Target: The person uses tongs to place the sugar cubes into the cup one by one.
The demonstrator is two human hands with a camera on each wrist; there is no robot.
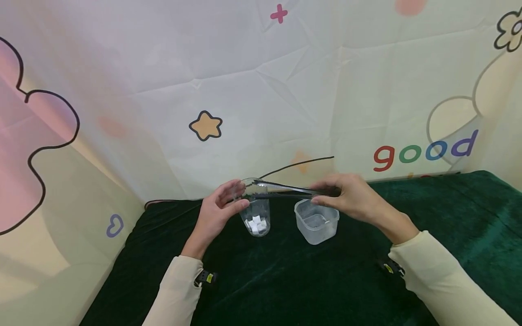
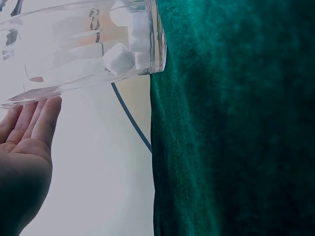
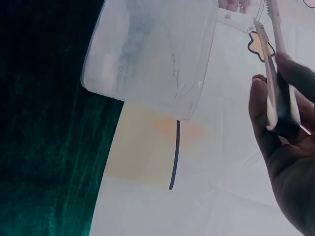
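A clear plastic cup (image 1: 261, 210) with several white cubes (image 1: 256, 225) at its bottom stands on the dark green cloth. My left hand (image 1: 218, 203) holds the cup near its rim, thumb on the near side and fingers behind. In the left wrist view, its fingers (image 2: 48, 120) lie along the cup wall. My right hand (image 1: 346, 194) grips metal tongs (image 1: 285, 186) between thumb and fingers. The tong tips reach left to the cup's mouth, their two arms slightly apart. Under the right hand stands a translucent square container (image 1: 317, 232).
The green cloth (image 1: 285, 280) covers the table. Close behind the cup and container hangs a pale printed backdrop (image 1: 244, 90) with a star and the word "good". Each wrist wears a dark strap.
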